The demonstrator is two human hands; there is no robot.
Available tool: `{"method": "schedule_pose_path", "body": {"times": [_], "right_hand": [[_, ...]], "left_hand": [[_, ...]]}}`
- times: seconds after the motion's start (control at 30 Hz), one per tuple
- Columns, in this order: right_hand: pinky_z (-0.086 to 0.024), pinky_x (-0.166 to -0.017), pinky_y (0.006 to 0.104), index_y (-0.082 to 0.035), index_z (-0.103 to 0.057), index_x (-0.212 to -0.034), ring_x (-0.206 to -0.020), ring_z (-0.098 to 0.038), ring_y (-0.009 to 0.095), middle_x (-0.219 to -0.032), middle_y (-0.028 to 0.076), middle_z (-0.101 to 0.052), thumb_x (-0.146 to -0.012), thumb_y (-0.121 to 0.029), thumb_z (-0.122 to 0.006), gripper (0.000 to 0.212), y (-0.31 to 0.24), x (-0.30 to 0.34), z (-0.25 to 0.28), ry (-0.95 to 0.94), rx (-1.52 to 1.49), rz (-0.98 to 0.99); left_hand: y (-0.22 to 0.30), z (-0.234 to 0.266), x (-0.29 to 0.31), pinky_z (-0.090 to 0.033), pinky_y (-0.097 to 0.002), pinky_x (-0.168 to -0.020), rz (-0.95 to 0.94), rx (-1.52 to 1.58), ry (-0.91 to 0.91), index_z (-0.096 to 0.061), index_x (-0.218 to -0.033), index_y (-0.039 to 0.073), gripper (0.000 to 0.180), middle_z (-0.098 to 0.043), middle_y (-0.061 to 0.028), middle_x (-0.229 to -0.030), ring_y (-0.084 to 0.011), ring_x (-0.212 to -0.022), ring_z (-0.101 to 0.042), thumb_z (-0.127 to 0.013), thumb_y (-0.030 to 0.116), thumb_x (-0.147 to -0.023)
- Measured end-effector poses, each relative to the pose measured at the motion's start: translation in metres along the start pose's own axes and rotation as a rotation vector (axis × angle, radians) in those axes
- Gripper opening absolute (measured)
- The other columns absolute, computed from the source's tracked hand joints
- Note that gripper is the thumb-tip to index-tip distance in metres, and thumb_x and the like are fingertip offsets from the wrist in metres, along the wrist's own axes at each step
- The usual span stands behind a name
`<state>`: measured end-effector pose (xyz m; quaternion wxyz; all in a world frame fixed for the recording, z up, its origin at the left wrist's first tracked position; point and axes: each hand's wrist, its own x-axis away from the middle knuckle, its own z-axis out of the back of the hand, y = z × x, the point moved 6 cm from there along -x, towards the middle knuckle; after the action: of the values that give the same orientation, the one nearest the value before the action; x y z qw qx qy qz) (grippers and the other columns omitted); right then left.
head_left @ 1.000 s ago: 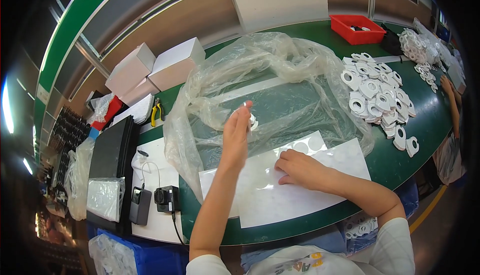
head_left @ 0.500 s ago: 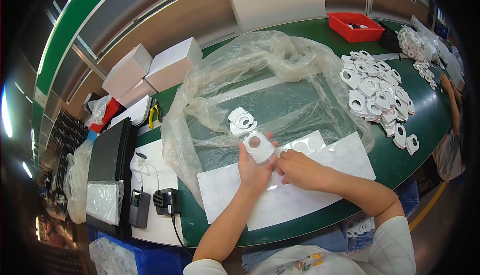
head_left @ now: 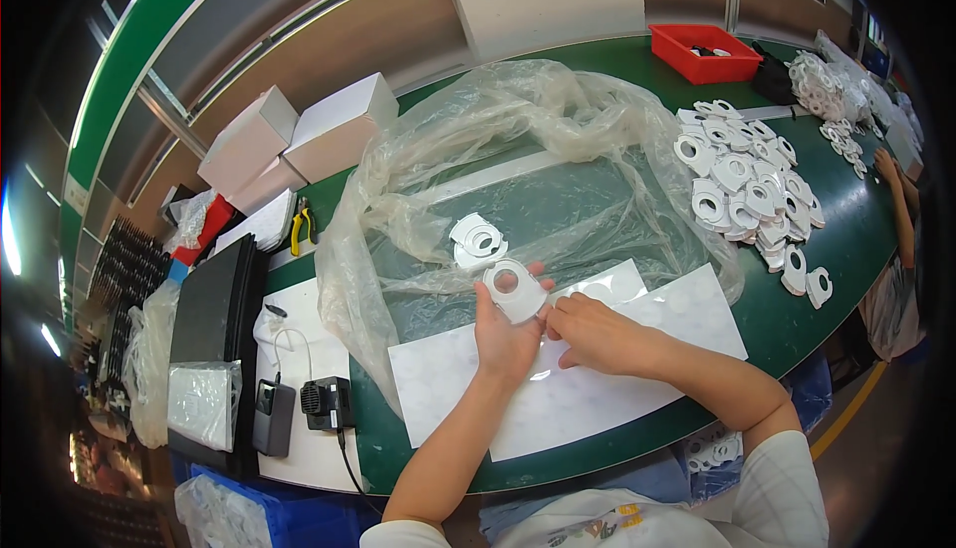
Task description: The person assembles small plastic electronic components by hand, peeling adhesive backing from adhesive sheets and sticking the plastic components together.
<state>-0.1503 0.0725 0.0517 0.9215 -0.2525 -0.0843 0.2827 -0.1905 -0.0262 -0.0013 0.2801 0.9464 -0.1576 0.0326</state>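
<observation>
A white plastic ring-shaped part (head_left: 519,304) with a round hole lies across the palm and fingers of my left hand (head_left: 506,344), which is closed around its edge. My right hand (head_left: 595,335) is beside it, fingers pinched together near the part's lower right edge; what they hold, if anything, is too small to make out. Beneath both hands lie white glossy sheets (head_left: 637,379) with faint round shapes on them. Just beyond my left hand, similar white parts (head_left: 478,240) rest together on the clear plastic bag (head_left: 418,210).
A heap of white parts (head_left: 742,175) lies to the right, a red bin (head_left: 703,54) behind it. White boxes (head_left: 344,128), yellow-handled pliers (head_left: 302,226), a black case (head_left: 214,299) and a small black device (head_left: 327,404) stand left. Another person's arm (head_left: 899,200) shows at far right.
Both hands stay nearly in place around the white part. The right hand's fingers have shifted slightly up and left along its edge; the whole view has moved a little.
</observation>
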Motion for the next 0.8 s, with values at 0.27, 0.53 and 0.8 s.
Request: {"method": "schedule_pose_path", "body": {"times": [0.27,0.53,0.8], "right_hand": [[-0.044,-0.082,0.0391,0.0,-0.056,-0.092,-0.095,-0.052,0.031,-0.095,0.015,-0.057,-0.068,-0.008,-0.077,0.033,-0.005,0.005,-0.002,0.061,0.026,0.01],[-0.044,-0.084,0.0385,0.0,-0.055,-0.093,-0.096,-0.052,0.032,-0.097,0.015,-0.057,-0.067,-0.008,-0.078,0.036,-0.001,-0.006,-0.003,-0.074,0.04,-0.01],[-0.045,-0.083,0.0392,0.001,-0.055,-0.091,-0.098,-0.053,0.033,-0.098,0.015,-0.058,-0.065,-0.006,-0.078,0.035,-0.007,-0.001,-0.006,-0.042,0.006,-0.004]], "left_hand": [[-0.001,0.006,0.0,-0.046,-0.0421,-0.074,-0.002,-0.032,-0.022,-0.042,-0.122,0.013,0.051,-0.049,-0.0154,-0.127,-0.0291,-0.105,-0.052,-0.018,0.052,-0.099],[0.001,0.003,0.0,-0.047,-0.0427,-0.084,-0.029,0.022,0.0,-0.052,-0.101,0.01,0.048,-0.051,-0.0186,-0.127,-0.0326,-0.104,-0.054,-0.023,0.049,-0.1],[0.002,0.006,0.0,-0.045,-0.0442,-0.084,-0.015,-0.012,-0.067,-0.042,-0.118,0.012,0.049,-0.048,-0.0167,-0.128,-0.0297,-0.106,-0.051,-0.021,0.052,-0.099]]}}
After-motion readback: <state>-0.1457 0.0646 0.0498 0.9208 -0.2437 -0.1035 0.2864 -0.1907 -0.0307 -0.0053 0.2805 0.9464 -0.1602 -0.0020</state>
